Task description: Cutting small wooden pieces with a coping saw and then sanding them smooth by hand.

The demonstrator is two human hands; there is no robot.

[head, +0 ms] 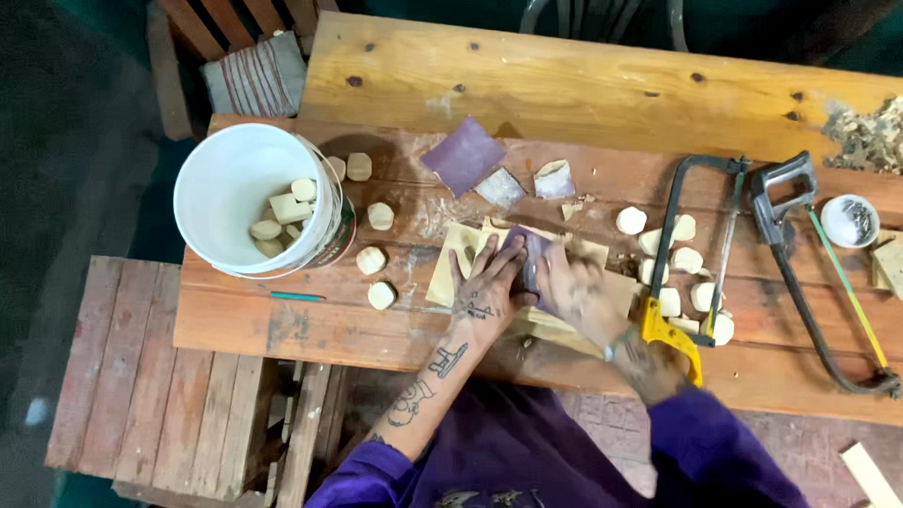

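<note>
The left hand lies flat, fingers spread, on a pale wood piece mid-tabletop; the blurred right hand presses purple sandpaper onto it, its grip hard to make out. Yellow-handled hacksaw right, white bucket of wood chunks left

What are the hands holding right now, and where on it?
Both hands press a purple sanding piece on the pale wood sheets: left hand at its left edge, right hand on its right side. The exact grip is blurred.
</note>
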